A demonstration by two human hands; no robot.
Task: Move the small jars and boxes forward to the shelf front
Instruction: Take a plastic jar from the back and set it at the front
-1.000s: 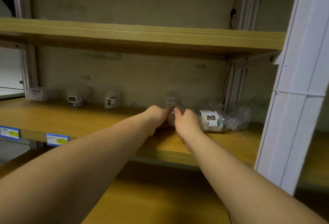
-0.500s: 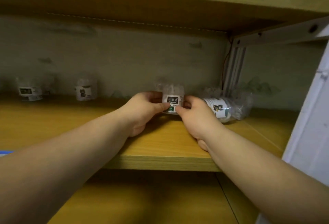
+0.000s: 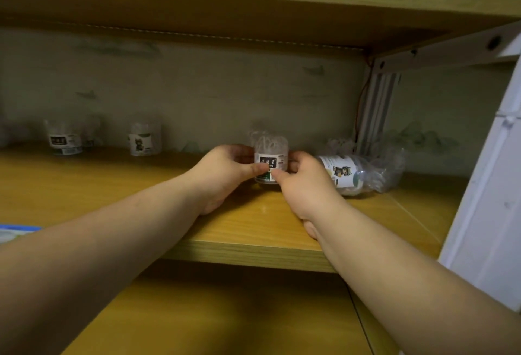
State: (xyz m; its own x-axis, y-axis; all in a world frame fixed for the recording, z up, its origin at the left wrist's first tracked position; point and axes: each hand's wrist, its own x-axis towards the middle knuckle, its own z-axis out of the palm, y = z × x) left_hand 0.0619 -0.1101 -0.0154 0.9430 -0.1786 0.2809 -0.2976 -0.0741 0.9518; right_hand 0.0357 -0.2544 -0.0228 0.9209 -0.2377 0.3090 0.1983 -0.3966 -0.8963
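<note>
Both hands (image 3: 225,171) (image 3: 306,188) pinching small jar (image 3: 271,161) (upright), jar between grips

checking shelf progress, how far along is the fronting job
Nothing stands at the wooden shelf's front edge yet. In hand: the left hand and right hand grip a clear black-labelled jar, mid-shelf. Left: two clear jars by the back wall and a toppled clear jar.
</note>
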